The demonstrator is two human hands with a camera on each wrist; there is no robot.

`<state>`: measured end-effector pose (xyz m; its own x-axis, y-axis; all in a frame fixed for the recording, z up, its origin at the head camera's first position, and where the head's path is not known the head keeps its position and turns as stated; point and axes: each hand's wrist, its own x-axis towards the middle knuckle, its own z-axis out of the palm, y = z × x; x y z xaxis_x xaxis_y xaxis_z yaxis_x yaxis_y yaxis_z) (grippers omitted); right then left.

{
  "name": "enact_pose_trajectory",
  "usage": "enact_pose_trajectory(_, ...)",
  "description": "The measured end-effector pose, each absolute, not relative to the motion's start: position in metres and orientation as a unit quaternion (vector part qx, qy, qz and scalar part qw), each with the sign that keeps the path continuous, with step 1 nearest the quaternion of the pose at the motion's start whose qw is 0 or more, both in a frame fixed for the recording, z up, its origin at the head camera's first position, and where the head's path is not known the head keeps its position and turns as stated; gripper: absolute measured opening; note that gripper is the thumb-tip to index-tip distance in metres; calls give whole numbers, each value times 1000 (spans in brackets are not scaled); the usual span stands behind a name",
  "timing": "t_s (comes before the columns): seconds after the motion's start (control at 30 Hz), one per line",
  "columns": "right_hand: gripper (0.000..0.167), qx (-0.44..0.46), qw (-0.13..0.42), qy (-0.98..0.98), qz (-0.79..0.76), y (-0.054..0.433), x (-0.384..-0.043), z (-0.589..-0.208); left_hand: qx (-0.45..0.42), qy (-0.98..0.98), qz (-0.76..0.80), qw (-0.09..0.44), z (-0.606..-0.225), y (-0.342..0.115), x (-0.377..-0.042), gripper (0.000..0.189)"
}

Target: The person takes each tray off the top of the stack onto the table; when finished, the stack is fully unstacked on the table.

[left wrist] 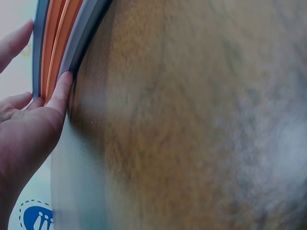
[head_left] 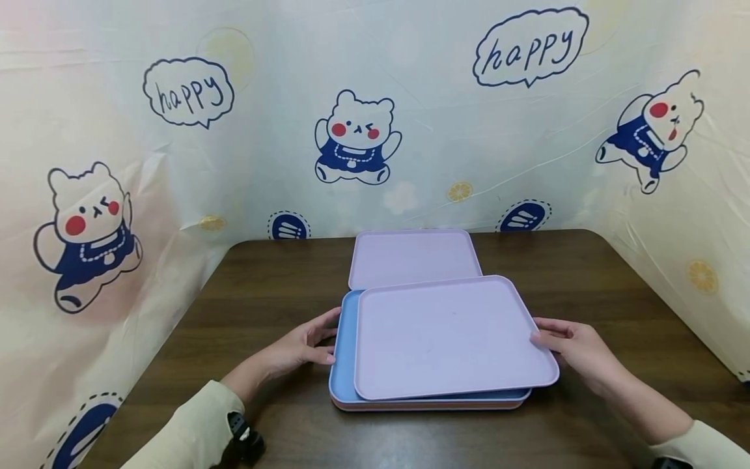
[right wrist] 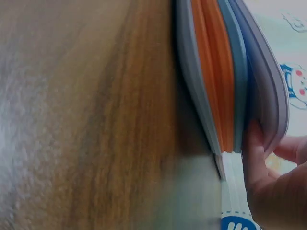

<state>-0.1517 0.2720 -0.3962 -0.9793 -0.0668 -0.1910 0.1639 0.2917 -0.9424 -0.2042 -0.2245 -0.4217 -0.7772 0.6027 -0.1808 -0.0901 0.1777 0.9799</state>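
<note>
Pale sleeves (head_left: pixel 184 430), my left hand (head_left: pixel 295 345), spread-fingered, against the tray stack (head_left: pixel 344 352), my right hand (head_left: pixel 586 352) pinch-tight on the top tray (head_left: pixel 451 339).

At lower centre we see a left hand (head_left: pixel 299 348) touching a blue tray (head_left: pixel 346 355), at lower right a right hand (head_left: pixel 583 352) gripping the upper lilac tray (head_left: pixel 451 339) askew over it, and near mid-frame a second lilac tray (head_left: pixel 415 259).

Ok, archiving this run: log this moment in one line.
left hand: touches tray stack; right hand: pinches top lilac tray; blue tray: beneath
</note>
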Motion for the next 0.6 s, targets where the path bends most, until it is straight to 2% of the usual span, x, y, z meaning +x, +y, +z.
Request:
enact_pose_trajectory(0.2, 60, -12, 170, 729, -663, 288, -154, -403, 177, 714, 616, 282, -422, -225, -204, 89)
enact_pose_trajectory(0.33, 59, -88, 215, 692, -684, 301, -156, -407, 179, 714, 616, 281, -422, -225, -204, 90)
enact_pose_trajectory(0.5, 49, -172, 257, 636, -707, 309, -157, -412, 179, 712, 617, 282, -421, -225, -204, 90)
enact_pose_trajectory(0.6, 46, -185, 281, 606, -721, 311, -157, -414, 179, 711, 618, 284, -421, -224, -204, 90)
